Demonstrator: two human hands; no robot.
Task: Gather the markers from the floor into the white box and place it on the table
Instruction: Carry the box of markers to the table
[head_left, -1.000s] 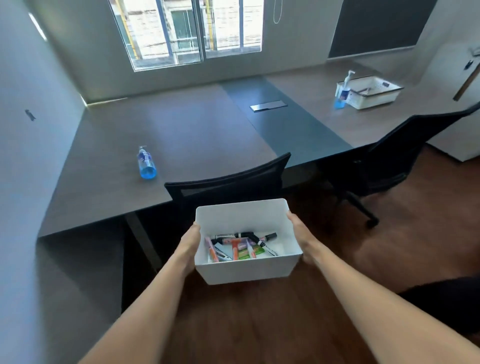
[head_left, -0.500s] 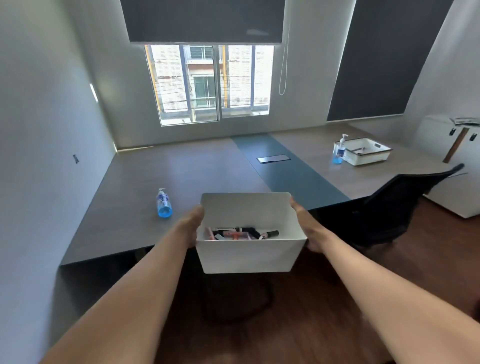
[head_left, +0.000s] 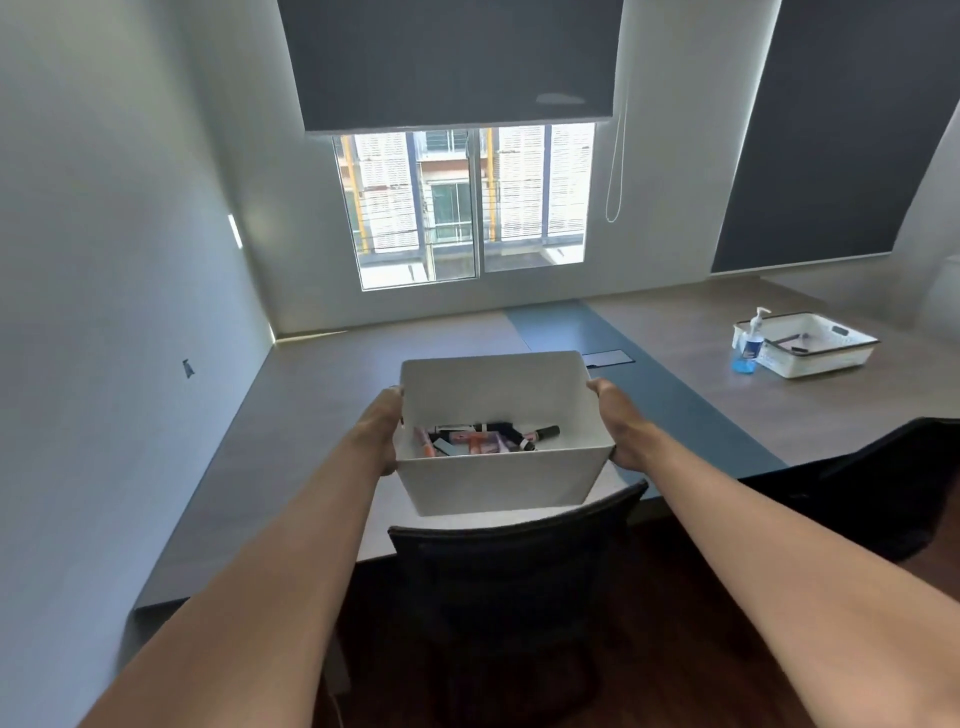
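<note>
The white box (head_left: 498, 480), with markers (head_left: 488, 439) lying inside, is being gripped at its sides by the left hand (head_left: 382, 434) and right hand (head_left: 618, 421), seemingly above the desk (head_left: 322, 395).

Daylight enters through the window (head_left: 467, 208) at the far wall and is the main source of light. The glass area is very bright and almost washed out, while the dark roller blind (head_left: 457, 62) above it stays flat and dull. The room itself is rather dim and cool in tone. The table (head_left: 322, 395) carries a soft pale reflection near the window. The white box (head_left: 498, 483) has its front wall in grey shade. The chair (head_left: 509, 587) and the floor below are very dark, with little detail. Straight lines of walls bend outward at the edges, and the forearms look stretched. Fine detail is slightly soft everywhere.
</note>
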